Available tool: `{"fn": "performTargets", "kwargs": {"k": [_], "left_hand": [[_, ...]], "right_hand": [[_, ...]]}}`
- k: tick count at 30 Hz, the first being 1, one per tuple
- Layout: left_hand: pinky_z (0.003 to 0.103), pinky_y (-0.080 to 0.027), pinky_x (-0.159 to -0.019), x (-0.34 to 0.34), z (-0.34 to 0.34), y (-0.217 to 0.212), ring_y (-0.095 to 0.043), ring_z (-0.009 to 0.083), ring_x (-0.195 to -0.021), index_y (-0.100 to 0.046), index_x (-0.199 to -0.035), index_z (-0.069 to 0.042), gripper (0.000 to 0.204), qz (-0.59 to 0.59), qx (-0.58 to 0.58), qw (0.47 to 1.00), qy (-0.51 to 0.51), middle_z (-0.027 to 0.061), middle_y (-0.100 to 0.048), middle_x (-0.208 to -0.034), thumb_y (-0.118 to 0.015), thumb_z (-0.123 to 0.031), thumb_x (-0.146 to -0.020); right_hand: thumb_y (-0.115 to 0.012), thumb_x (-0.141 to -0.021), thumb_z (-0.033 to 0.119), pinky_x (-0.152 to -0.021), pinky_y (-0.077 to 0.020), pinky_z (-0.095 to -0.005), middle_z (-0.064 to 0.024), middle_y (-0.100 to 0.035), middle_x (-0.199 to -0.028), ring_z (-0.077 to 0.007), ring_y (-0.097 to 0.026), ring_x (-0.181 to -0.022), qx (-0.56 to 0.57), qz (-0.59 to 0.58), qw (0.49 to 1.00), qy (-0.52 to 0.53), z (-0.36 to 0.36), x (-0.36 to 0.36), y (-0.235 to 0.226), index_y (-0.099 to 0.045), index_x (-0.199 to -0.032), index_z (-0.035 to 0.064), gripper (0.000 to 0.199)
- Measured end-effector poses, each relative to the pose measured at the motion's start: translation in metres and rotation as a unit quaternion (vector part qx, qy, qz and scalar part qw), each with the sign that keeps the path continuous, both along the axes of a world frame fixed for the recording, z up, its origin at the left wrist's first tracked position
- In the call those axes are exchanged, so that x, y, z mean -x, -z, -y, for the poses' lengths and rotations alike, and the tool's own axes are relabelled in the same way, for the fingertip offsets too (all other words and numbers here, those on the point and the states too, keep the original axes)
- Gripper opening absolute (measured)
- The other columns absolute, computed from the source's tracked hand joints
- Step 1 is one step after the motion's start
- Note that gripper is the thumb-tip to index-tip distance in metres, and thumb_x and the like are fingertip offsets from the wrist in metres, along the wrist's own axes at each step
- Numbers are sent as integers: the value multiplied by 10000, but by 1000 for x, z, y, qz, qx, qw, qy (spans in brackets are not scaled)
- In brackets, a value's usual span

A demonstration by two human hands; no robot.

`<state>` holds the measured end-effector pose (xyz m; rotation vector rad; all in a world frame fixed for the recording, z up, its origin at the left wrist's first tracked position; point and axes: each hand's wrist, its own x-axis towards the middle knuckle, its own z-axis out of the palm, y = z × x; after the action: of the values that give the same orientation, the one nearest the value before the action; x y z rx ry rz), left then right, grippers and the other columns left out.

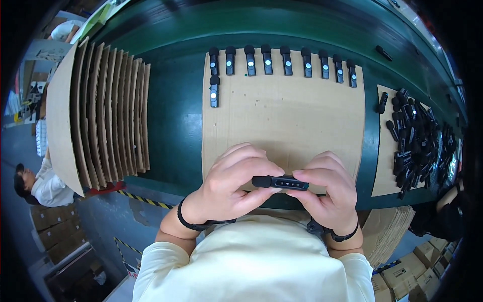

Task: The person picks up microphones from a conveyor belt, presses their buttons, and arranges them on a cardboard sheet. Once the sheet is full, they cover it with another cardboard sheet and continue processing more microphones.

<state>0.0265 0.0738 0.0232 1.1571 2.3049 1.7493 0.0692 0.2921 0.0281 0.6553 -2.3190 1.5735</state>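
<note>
Both my hands hold one small black stick-shaped device [279,182] with a rounded foam tip, lying sideways over the near edge of a cardboard sheet [287,116]. My left hand [232,183] pinches its foam-tipped end and my right hand [326,189] grips the other end. On the far part of the sheet, several identical black devices [284,63] lie in a row, each with a pale round dot. One more device [214,91] starts a second row at the left.
A heap of the same black devices [417,141] lies on another cardboard sheet at the right. A fanned stack of cardboard sheets [103,113] stands on the green bench [171,126] at the left. Another person [37,183] is at lower left; cardboard boxes [412,272] sit below at the right.
</note>
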Motion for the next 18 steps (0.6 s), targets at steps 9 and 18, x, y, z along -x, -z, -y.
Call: {"fn": "performTargets", "kwargs": {"k": [9,18], "left_hand": [[372,-499,-793,2,-6,-7,-618,264,-829,-660,-996,-5,285,47,3,999,21,109,-659,-922,-771,6,-734],[348,-479,-746,2,-10,-4,-591,245,-867,-675,-993,-24,275,-12,29,999,5,105,-626,-971,-731,-3,-724]], "right_hand": [[-832,-674,13,-642,-461,-339,-90,-653,-868,-249,-596,-727,13,-6,1000,1,0,1,4,-678,-1001,37,362],[-831,-673,25,-647,-450,-337,-87,-637,-856,-252,-584,-712,30,25,999,-13,-1,4,-5,-684,-966,51,330]]}}
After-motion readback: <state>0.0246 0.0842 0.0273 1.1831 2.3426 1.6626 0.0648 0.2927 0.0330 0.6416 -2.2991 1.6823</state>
